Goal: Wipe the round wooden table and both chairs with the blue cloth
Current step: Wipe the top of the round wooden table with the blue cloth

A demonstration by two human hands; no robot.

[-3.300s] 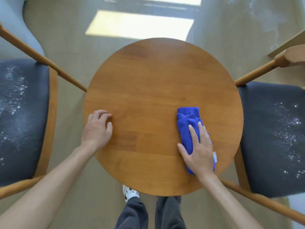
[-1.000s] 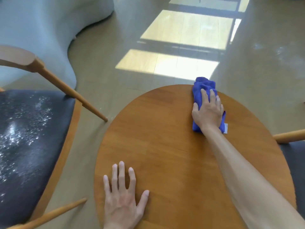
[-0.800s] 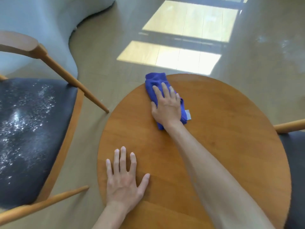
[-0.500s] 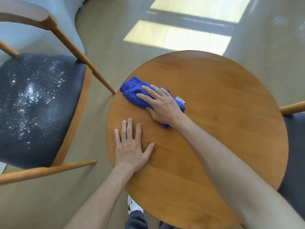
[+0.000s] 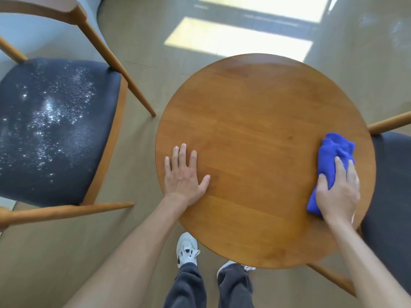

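We see no bins or bowls here, only two chairs whose dark seats act as catch-alls: the left chair (image 5: pixel 55 130) carries a scatter of white specks across its cushion, while the right chair (image 5: pixel 391 196) is mostly cut off by the frame edge, so we cannot tell whether its seat is speckled too. Between them stands the round wooden table (image 5: pixel 255 134) on a pale floor crossed by patches of sunlight (image 5: pixel 238 38). Our left hand (image 5: pixel 185 177) lies flat on the near left part of the top, fingers straight and spread. Our right hand (image 5: pixel 338 190) presses down on the bunched blue cloth (image 5: pixel 333 156), fingers curled over it, close to the table's right rim. Half a second ago the cloth was at the left edge near the left hand; it has since swept across to the right side.
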